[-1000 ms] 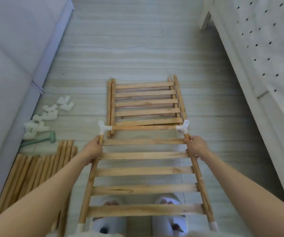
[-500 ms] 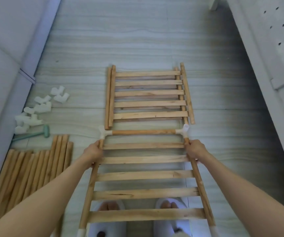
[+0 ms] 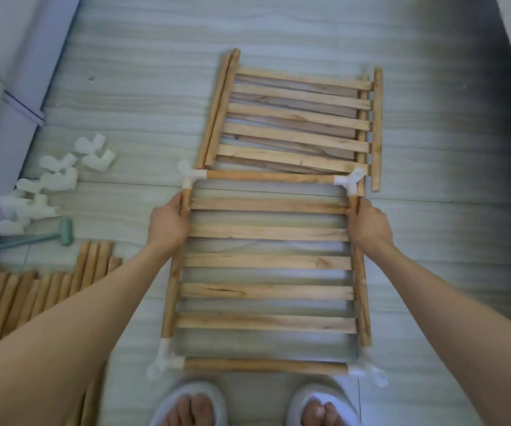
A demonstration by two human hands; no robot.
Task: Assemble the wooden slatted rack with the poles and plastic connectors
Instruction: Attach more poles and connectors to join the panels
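Observation:
A wooden slatted panel (image 3: 268,262) with white plastic connectors at all its corners is held level in front of me. My left hand (image 3: 168,224) grips its left side pole near the far corner. My right hand (image 3: 369,226) grips the right side pole opposite. A cross pole (image 3: 269,176) joins the two far connectors (image 3: 191,178) (image 3: 349,181); another cross pole (image 3: 265,365) joins the near ones. More slatted panels (image 3: 297,121) lie stacked on the floor beyond.
Loose white connectors (image 3: 51,182) and a green mallet (image 3: 42,236) lie on the floor at the left. A row of wooden poles (image 3: 29,290) lies below them. A grey wall runs along the left; white furniture edges the right. My slippered feet (image 3: 192,404) stand below the panel.
The view has tilted down and the held panel has come away from me, so its near cross pole and both near connectors now show. Both hands keep their grip.

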